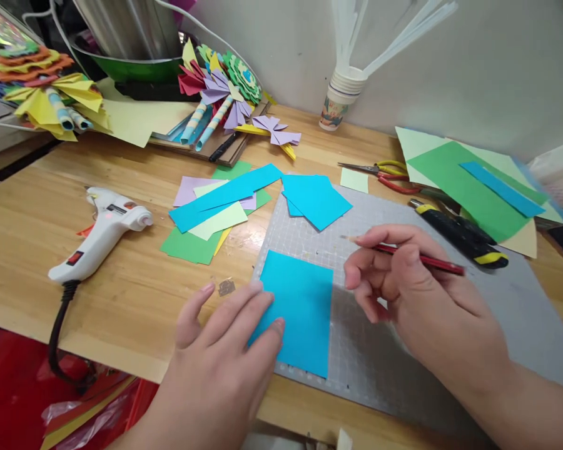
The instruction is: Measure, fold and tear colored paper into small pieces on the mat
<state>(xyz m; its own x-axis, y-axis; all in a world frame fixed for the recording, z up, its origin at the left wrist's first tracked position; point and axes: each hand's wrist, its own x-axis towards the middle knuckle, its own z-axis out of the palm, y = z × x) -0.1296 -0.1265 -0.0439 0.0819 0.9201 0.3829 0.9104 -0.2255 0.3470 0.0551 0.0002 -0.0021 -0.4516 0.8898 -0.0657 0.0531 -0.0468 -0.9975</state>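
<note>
A blue paper rectangle (300,312) lies flat on the grey cutting mat (380,375), near its left edge. My left hand (229,356) rests with stretched fingers on the paper's left side. In my right hand (413,281), raised over the mat, is a red pencil (436,262), its tip pointing left above the paper's upper right. Beyond the rectangle, smaller blue pieces (319,199) overlap at the mat's top left corner. Long blue strips (229,195) lie across green, purple and pale scraps on the wood to the left.
A white hot glue gun (106,231) lies on the left of the wooden table. Yellow-black utility knife (455,234), scissors (394,178) and coloured sheets (469,175) are at the right. Paper cups (342,94) holding white sticks stand by the wall; paper flowers (220,87) sit back left.
</note>
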